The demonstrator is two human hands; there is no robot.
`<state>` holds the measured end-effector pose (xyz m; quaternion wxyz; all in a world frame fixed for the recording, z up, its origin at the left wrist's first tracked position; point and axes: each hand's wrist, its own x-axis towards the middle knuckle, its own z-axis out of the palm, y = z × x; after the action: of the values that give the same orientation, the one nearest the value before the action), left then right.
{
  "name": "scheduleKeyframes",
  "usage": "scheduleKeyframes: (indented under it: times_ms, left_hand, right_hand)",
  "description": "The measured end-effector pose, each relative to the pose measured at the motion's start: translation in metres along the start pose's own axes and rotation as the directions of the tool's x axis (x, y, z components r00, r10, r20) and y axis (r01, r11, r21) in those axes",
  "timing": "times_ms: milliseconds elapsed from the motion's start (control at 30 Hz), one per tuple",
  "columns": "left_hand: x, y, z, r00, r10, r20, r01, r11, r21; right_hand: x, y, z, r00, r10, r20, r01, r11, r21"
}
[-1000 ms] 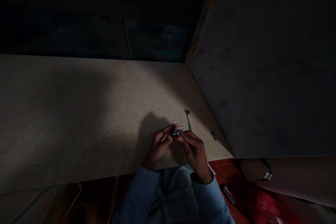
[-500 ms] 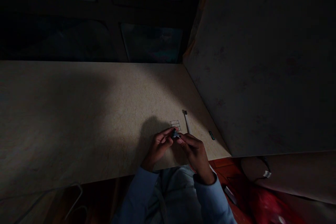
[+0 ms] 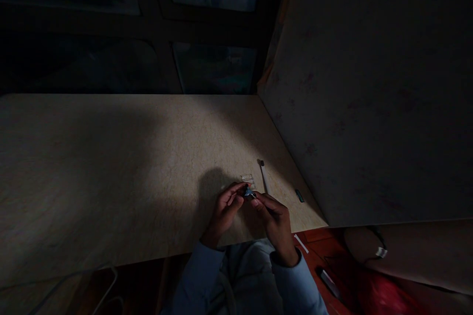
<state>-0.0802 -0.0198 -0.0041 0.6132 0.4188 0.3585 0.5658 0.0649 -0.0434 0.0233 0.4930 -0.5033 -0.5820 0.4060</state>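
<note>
Small gadget [image 3: 250, 193], dark with a shiny, pale-blue glint, held up between both hands over the table, towards its near edge. Exact kind cannot be told; too small and dim. Left hand [image 3: 224, 207] pinches its left side between thumb and fingers, a narrow grip. Right hand [image 3: 276, 217] has thumb and forefinger closed on the other side, equally narrow.

Handling, by judgement: light, stiff, the shiny part probably metal and somewhat slippery. Fragility cannot be judged. Best held by the sides, with fingertips only; there is little to grasp.

Just beyond the fingers, a clear plastic piece [image 3: 247, 178] lies flat on the table [image 3: 140, 172]. Just right of that, a white brush [image 3: 263, 175] with a dark head, pointing away. Further right, near the wall [image 3: 369, 108], a small dark-green bar [image 3: 299, 196].

Below, on the reddish floor [image 3: 314, 237]: a white strip [image 3: 301, 243] and a red bag [image 3: 382, 291]. White tag [image 3: 381, 252] on a dark cord; any print unreadable. No brand or writing legible anywhere.
</note>
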Motion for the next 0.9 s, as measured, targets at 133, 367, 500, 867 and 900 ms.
scheduleKeyframes:
  times_ms: [133, 367, 500, 867, 900]
  left_hand:
    - [0.001, 0.001, 0.001, 1.000, 0.001, -0.027, 0.001, 0.999, 0.043]
    - [0.001, 0.006, 0.002, 0.996, -0.011, -0.089, 0.022, 0.993, 0.119]
    - [0.001, 0.000, 0.004, 0.999, 0.023, -0.035, -0.014, 0.973, 0.229]
    - [0.005, -0.012, 0.000, 0.974, 0.219, -0.063, -0.156, 0.843, 0.515]
    - [0.006, -0.014, -0.001, 0.972, 0.223, -0.075, -0.152, 0.839, 0.522]
  right_hand:
    - [0.000, -0.001, -0.002, 1.000, 0.022, -0.017, -0.022, 1.000, 0.008]
    - [0.004, -0.005, -0.027, 0.980, 0.073, -0.184, -0.075, 0.997, -0.001]
    - [0.006, 0.002, -0.044, 0.961, 0.059, -0.270, -0.092, 0.990, -0.111]
    - [0.014, 0.043, -0.071, 0.980, -0.005, -0.200, -0.096, 0.865, -0.493]
    - [0.015, 0.044, -0.070, 0.979, 0.001, -0.202, -0.106, 0.854, -0.509]
